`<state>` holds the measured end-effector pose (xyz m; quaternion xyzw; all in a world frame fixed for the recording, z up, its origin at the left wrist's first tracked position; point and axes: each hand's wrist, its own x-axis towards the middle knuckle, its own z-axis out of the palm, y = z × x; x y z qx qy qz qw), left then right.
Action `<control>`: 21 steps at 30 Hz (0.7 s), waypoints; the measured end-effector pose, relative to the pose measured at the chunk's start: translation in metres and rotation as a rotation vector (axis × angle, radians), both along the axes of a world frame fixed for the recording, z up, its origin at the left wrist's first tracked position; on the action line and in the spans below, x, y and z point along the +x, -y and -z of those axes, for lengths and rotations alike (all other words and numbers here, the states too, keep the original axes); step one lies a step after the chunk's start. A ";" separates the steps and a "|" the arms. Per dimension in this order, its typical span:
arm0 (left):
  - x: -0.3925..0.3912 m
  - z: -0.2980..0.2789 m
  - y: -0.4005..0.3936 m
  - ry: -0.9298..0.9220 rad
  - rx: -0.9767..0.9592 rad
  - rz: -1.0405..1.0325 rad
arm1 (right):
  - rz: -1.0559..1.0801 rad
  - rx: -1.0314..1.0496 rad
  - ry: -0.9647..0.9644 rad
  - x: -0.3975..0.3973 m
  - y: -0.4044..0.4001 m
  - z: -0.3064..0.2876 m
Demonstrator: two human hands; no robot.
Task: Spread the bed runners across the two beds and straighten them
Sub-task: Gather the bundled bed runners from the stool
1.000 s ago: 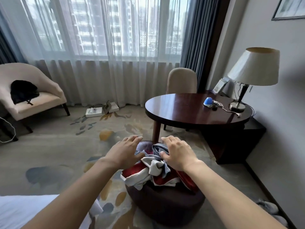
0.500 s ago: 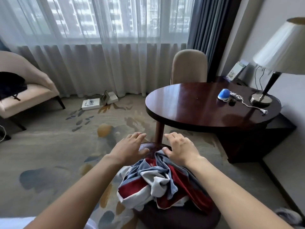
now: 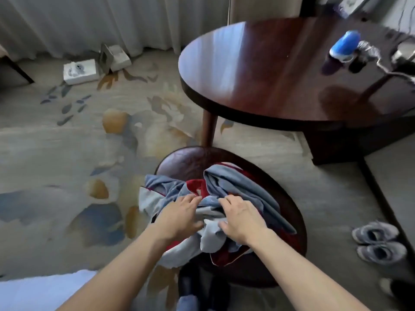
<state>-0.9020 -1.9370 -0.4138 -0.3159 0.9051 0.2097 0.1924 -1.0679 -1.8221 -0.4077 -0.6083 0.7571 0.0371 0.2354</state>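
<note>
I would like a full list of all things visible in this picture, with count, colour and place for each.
bed runners: crumpled pile, count unclear, blue-grey, red and white, on the ottoman
ottoman: one, dark brown, centre floor
round table: one, dark red-brown, upper right
blue object: one, blue and white, on the table, blurred
cable: one, grey, beside the blue object
boxes: two or more, white, on the carpet by the curtain
curtain: white, sheer, top
carpet: grey with blue and ochre pattern
shoes: two, grey, lower right floor
bed corner: white, lower left
left hand: on the pile
right hand: on the pile
</note>
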 end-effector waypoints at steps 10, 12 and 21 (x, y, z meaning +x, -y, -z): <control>-0.019 0.130 0.010 0.138 -0.040 0.012 | -0.042 0.112 0.024 0.009 0.017 0.116; -0.021 0.131 0.015 0.112 -0.027 0.034 | -0.042 0.113 0.017 0.012 0.021 0.123; -0.011 0.080 0.054 0.030 -0.107 0.137 | -0.036 0.032 -0.152 0.029 0.056 0.106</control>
